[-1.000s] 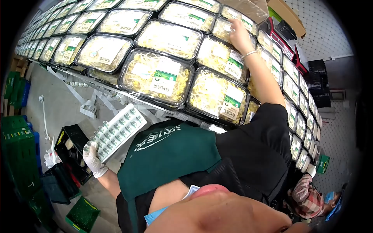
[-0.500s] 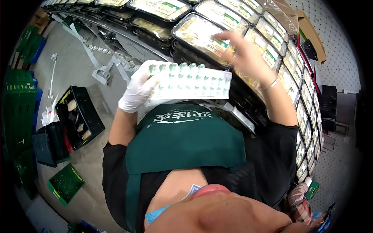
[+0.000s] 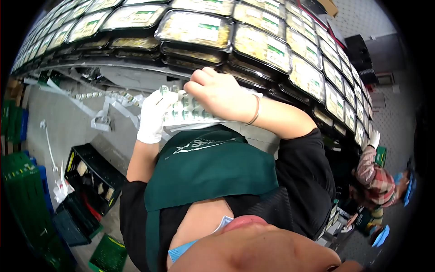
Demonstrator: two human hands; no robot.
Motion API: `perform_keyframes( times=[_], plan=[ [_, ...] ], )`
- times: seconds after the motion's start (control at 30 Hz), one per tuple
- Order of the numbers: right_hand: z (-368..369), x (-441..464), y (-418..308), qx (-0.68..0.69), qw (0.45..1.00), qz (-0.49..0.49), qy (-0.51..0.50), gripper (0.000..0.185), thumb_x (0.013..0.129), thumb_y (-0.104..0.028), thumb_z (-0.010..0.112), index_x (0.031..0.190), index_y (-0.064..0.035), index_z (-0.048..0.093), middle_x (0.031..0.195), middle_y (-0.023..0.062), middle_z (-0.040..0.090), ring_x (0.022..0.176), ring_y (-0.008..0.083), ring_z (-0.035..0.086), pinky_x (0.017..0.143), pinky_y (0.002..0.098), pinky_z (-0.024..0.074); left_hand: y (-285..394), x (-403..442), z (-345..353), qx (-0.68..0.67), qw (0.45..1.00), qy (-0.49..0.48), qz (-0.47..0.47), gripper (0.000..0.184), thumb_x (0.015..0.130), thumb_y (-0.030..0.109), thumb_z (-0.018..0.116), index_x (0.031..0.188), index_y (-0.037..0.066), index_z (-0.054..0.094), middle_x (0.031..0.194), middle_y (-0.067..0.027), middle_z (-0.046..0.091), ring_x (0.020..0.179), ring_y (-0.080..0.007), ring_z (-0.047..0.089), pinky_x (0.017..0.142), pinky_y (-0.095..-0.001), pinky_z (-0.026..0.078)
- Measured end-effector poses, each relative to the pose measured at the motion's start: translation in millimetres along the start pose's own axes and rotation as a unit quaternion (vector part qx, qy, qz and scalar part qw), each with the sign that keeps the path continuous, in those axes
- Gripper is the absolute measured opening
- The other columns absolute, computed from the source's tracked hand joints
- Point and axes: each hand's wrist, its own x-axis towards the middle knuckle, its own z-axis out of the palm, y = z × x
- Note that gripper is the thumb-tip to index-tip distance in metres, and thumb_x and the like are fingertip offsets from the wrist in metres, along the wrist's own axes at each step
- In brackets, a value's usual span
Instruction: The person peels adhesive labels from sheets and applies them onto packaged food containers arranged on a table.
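Note:
My left hand (image 3: 152, 119), in a white glove, grips the left end of a white sheet of small green-printed stickers (image 3: 186, 112). Several stickers stick up along the sheet's upper edge beside the gloved fingers. My bare right hand (image 3: 222, 95) covers the sheet's right part, its fingers curled in toward the stickers. Its fingertips are hidden, so whatever they pinch does not show. Just beyond both hands, a clear-lidded food tray (image 3: 195, 29) with a white-and-green label tops a stack at the near edge of the rows.
Rows of stacked, lidded food trays (image 3: 263, 45) curve across the far side and right. A black crate (image 3: 95, 177) with scraps and a green crate (image 3: 108, 254) are on the floor at left, near loose label strips (image 3: 102, 120). Co-workers, one in a plaid shirt (image 3: 380, 183), are at right.
My right hand has come back from above the food trays to the sticker sheet, and its fingers have curled. My view has shifted along the rows. The left hand keeps hold of the sheet.

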Motion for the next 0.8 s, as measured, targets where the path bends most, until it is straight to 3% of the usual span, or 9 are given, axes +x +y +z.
perform_keyframes(
  times=[0.1, 0.17, 0.3, 0.5, 0.57, 0.6, 0.67, 0.73, 0.8],
  plan=[
    [-15, -8, 29, 0.053, 0.995, 0.072, 0.04, 0.016, 0.069, -0.003, 0.054, 0.083, -0.0096, 0.054, 0.076, 0.006, 0.052, 0.074, 0.0236, 0.054, 0.063, 0.0313, 0.0464, -9, -7, -5, -0.004, 1.0, 0.029, -0.011, 0.015, 0.077, 0.003, 0.052, 0.091, -0.003, 0.056, 0.082, -0.0047, 0.058, 0.07, -0.0106, 0.056, 0.061, -0.0219, 0.045],
    [-34, -4, 82, 0.19, 0.931, 0.248, 0.186, 0.021, 0.074, -0.001, 0.054, 0.095, -0.0075, 0.056, 0.072, 0.0043, 0.057, 0.073, 0.0197, 0.057, 0.07, 0.0293, 0.0464, -16, -10, -17, -0.011, 0.999, 0.04, -0.009, 0.016, 0.078, 0.004, 0.051, 0.092, -0.003, 0.055, 0.083, -0.0058, 0.059, 0.071, -0.0116, 0.057, 0.062, -0.0223, 0.046],
    [-12, -14, 257, 0.373, 0.842, 0.27, 0.282, 0.067, 0.065, -0.002, 0.061, 0.125, -0.0037, 0.031, 0.115, 0.0174, 0.043, 0.094, 0.0233, 0.053, 0.072, 0.0323, 0.0474, -22, -16, -15, -0.021, 0.998, 0.06, 0.001, 0.018, 0.079, 0.005, 0.051, 0.094, -0.004, 0.055, 0.085, -0.0082, 0.06, 0.073, -0.0137, 0.059, 0.063, -0.0233, 0.048],
    [2, -1, 289, -0.032, 0.929, 0.311, 0.199, 0.056, 0.071, -0.007, 0.062, 0.122, -0.0101, 0.038, 0.114, 0.0186, 0.047, 0.1, 0.0265, 0.051, 0.082, 0.0324, 0.0433, -42, -7, -11, -0.021, 0.995, 0.093, 0.02, 0.018, 0.078, 0.005, 0.053, 0.094, -0.004, 0.055, 0.084, -0.0088, 0.061, 0.071, -0.0141, 0.06, 0.061, -0.0236, 0.049],
    [6, -7, 286, -0.133, 0.954, 0.232, 0.135, 0.071, 0.068, -0.009, 0.064, 0.129, -0.0074, 0.027, 0.122, 0.0241, 0.036, 0.106, 0.0317, 0.045, 0.087, 0.0333, 0.0404, -46, -4, -7, -0.033, 0.995, 0.093, 0.023, 0.018, 0.078, 0.005, 0.053, 0.094, -0.004, 0.055, 0.084, -0.0094, 0.061, 0.07, -0.0145, 0.06, 0.061, -0.0238, 0.049],
    [5, -11, 288, -0.128, 0.955, 0.234, 0.13, 0.071, 0.068, -0.009, 0.064, 0.129, -0.0074, 0.027, 0.122, 0.0241, 0.036, 0.106, 0.0317, 0.045, 0.087, 0.0333, 0.0404, -48, -5, -5, -0.045, 0.995, 0.088, 0.029, 0.018, 0.078, 0.004, 0.053, 0.093, -0.004, 0.055, 0.084, -0.01, 0.061, 0.069, -0.0149, 0.061, 0.06, -0.0239, 0.05],
    [-8, -27, 305, 0.102, 0.884, 0.45, 0.075, 0.071, 0.068, -0.025, 0.065, 0.128, -0.0167, 0.027, 0.116, 0.0196, 0.044, 0.089, 0.0318, 0.054, 0.072, 0.0389, 0.0496, -52, -7, -5, -0.032, 0.995, 0.092, 0.028, 0.019, 0.079, 0.008, 0.053, 0.094, -0.004, 0.054, 0.084, -0.0099, 0.06, 0.07, -0.0152, 0.06, 0.062, -0.0246, 0.05],
    [-20, -37, 309, -0.263, 0.913, 0.25, 0.189, 0.071, 0.067, -0.005, 0.064, 0.127, -0.0016, 0.027, 0.119, 0.0245, 0.039, 0.104, 0.034, 0.046, 0.088, 0.0341, 0.0394, -51, -7, -5, -0.016, 0.995, 0.094, 0.031, 0.02, 0.08, 0.011, 0.053, 0.094, -0.004, 0.053, 0.085, -0.0099, 0.06, 0.071, -0.0154, 0.06, 0.063, -0.0254, 0.05],
    [-42, -49, 248, 0.189, 0.875, 0.381, 0.232, 0.049, 0.072, -0.007, 0.059, 0.118, -0.0055, 0.04, 0.107, 0.0109, 0.052, 0.085, 0.0174, 0.058, 0.073, 0.0299, 0.0488, -53, -6, -3, -0.051, 0.992, 0.116, 0.03, 0.017, 0.078, 0.003, 0.053, 0.093, -0.005, 0.054, 0.083, -0.011, 0.061, 0.068, -0.0154, 0.061, 0.059, -0.0245, 0.05]
  ],
)
